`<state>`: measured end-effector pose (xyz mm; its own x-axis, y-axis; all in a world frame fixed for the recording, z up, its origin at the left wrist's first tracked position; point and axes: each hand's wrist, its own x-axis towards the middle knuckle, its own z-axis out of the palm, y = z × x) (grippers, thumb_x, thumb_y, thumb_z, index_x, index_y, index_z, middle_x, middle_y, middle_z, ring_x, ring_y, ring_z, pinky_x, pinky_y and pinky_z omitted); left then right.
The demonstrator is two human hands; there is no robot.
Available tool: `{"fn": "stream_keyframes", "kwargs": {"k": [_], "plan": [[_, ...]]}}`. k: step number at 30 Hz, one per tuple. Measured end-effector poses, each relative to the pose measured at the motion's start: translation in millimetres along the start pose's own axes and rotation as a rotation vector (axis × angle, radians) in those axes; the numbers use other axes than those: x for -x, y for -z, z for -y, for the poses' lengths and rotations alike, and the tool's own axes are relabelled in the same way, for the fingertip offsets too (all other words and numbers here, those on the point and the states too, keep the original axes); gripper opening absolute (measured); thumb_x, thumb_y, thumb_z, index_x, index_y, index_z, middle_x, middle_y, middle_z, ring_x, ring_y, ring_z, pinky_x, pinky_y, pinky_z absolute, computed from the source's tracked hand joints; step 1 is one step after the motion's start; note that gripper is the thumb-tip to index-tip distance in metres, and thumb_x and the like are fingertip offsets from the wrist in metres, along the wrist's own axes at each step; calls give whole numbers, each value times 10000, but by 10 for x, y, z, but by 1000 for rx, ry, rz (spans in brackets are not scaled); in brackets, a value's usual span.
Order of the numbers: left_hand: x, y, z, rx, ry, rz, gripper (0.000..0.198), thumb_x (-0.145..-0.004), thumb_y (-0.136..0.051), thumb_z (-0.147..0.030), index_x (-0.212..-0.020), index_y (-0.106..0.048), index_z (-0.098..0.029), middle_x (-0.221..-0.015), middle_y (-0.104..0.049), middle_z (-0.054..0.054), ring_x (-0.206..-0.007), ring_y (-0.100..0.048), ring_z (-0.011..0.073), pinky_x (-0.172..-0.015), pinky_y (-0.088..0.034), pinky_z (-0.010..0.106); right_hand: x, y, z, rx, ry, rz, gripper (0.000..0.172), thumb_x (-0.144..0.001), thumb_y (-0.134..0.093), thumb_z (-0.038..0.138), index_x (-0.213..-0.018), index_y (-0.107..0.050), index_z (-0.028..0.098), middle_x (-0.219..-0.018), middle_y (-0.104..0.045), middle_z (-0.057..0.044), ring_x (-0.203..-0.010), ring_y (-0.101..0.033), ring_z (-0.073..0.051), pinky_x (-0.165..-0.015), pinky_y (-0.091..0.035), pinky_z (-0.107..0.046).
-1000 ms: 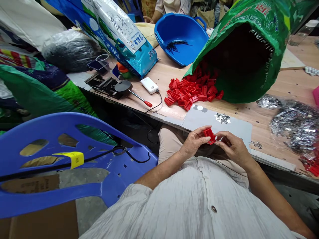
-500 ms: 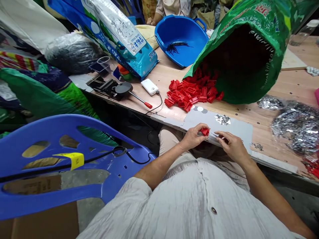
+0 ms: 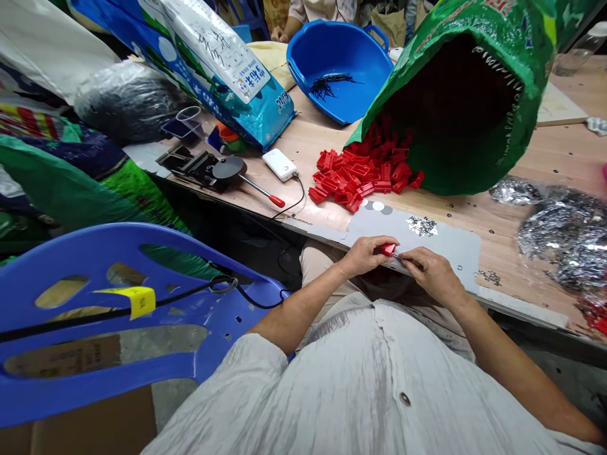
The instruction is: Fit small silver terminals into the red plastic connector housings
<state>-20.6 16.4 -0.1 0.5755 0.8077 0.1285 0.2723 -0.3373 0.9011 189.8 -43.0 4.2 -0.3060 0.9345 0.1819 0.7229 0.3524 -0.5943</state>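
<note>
A red plastic piece (image 3: pixel 388 249) sits just above the near edge of the desk (image 3: pixel 303 136), pinched between the thumb and fingers of the left hand (image 3: pixel 364 254). The right hand (image 3: pixel 434 273), fingers curled and closed to a pinch, points a thin metal tool (image 3: pixel 397 256) at it. Both forearms slant inward, wrists low. Beyond lie silver bits (image 3: pixel 422 226) on a grey sheet (image 3: pixel 374 227), and a red heap (image 3: pixel 353 177) spilling from a green bag (image 3: pixel 450 180).

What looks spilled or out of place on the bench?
Red parts spill from the mouth of the green bag, which lies on its side; possibly deliberate. Some metal bits lie on bare wood just right of the grey mat, apart from the main pile on it.
</note>
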Motion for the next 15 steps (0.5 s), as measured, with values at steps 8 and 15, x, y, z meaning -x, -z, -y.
{"fn": "stream_keyframes", "kwargs": {"k": [8,15], "plan": [[-35,-2,10,13,26,26,315,-736,-654,-165,-1048,-681,-187,-1026,-713,23,-935,-638,165,-882,-454,263,-40,-59,113,46,-47,-13,207,-919,-509,219,-980,-707,235,-953,-707,-66,-853,-671,-212,-769,-523,-348],[-40,65,19,101,3,106,315,-755,-653,-206,-1066,-647,-161,-1022,-686,50,-930,-618,162,-890,-448,274,-71,40,112,-108,-147,40,179,-897,-550,253,-951,-719,231,-939,-723,-35,-850,-665,-192,-779,-497,-321]]}}
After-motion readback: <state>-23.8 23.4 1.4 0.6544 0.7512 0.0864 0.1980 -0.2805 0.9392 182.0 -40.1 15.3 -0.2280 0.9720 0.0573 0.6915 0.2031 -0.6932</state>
